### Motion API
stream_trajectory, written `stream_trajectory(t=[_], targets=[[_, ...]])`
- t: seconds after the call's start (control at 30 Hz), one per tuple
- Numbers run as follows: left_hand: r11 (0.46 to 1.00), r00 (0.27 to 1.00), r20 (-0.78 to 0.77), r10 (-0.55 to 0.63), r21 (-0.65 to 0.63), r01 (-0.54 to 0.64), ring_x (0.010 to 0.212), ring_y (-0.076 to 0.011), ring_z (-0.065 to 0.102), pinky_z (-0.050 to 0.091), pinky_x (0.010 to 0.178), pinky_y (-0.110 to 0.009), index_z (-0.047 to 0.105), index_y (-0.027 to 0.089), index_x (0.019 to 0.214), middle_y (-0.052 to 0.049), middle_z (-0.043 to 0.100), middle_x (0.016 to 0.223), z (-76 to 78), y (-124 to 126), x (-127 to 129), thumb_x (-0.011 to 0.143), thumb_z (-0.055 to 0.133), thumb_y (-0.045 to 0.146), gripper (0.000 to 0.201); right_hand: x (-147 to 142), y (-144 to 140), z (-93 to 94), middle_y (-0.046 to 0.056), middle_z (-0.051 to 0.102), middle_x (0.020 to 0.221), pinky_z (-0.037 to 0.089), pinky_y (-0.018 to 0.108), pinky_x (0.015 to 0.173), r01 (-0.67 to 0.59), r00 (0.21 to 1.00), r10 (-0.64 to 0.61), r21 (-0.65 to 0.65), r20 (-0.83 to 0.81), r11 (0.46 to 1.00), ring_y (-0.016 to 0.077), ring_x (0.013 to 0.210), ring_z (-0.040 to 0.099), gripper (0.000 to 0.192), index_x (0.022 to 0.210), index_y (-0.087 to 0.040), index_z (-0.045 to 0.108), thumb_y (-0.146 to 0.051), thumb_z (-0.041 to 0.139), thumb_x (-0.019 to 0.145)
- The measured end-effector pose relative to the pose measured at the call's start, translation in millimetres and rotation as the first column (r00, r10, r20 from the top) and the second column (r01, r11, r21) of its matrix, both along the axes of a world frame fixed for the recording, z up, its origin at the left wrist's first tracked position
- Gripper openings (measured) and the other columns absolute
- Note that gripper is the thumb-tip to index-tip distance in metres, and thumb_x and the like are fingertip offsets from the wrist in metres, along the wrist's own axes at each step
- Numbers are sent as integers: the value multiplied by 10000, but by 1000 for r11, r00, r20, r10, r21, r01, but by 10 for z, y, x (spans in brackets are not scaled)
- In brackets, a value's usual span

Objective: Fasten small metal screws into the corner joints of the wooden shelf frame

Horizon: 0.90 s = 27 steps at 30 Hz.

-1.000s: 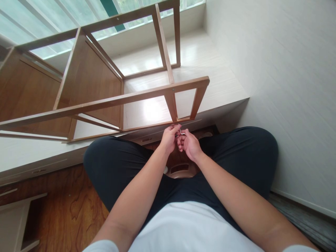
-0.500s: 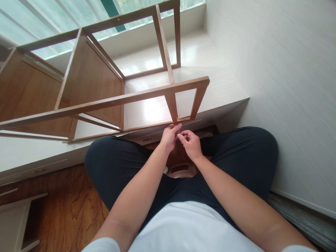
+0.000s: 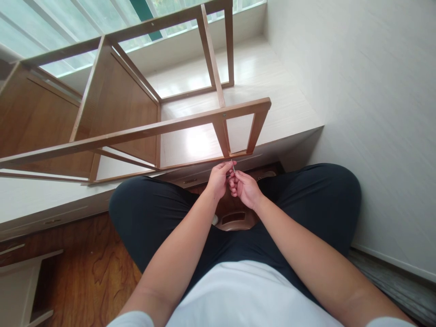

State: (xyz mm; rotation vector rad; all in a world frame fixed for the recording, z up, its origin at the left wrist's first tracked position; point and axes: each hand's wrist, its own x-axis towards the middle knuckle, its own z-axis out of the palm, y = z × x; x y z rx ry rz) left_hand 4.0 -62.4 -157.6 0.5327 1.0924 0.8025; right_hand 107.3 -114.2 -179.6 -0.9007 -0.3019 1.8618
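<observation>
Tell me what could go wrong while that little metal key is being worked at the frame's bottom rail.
The thin metal key is pinched only by fingertips of the left hand and right hand; it could slip and drop into the dark gap by the brown plastic piece. The wooden shelf frame lies on its side, its end jutting past the white platform edge, so hard turning may shift it.

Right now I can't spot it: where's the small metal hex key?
In the head view, centre frame: the hex key stands pinched between the left hand and right hand, just under the wooden shelf frame's bottom rail.
</observation>
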Motion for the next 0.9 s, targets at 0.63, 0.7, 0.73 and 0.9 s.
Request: stream_trajectory(t=[0.63,0.7,0.73,0.9], targets=[[997,997,1,72,5,-72,457,-53,439,325,407,-193,508,179,715,60,483,624,-74,48,32,609,907,407,472,-9,-41,27,-36,583,596,360,193,380,36,965,-64,110,254,993,84,442,461,374,799,-203,576,-562,677,831],[997,997,-5,74,16,-74,452,-52,435,323,401,-193,507,181,712,64,474,620,-77,50,31,609,907,413,474,-7,-39,8,-32,580,585,354,191,374,34,926,-89,155,368,987,89,443,470,372,794,-205,580,-567,627,865],[996,996,-10,83,23,-83,462,-51,441,336,412,-190,508,180,707,65,468,616,-76,51,32,604,911,410,475,-5,-38,-1,-32,574,576,353,190,374,31,898,-105,177,428,984,91,444,472,375,796,-205,587,-570,600,882],[995,994,-42,102,20,-101,537,-57,497,413,513,-182,517,175,685,55,483,615,-58,43,37,589,921,406,475,9,-32,-26,-31,549,553,367,194,392,57,810,-172,217,560,975,92,447,468,367,784,-198,609,-531,540,921]])
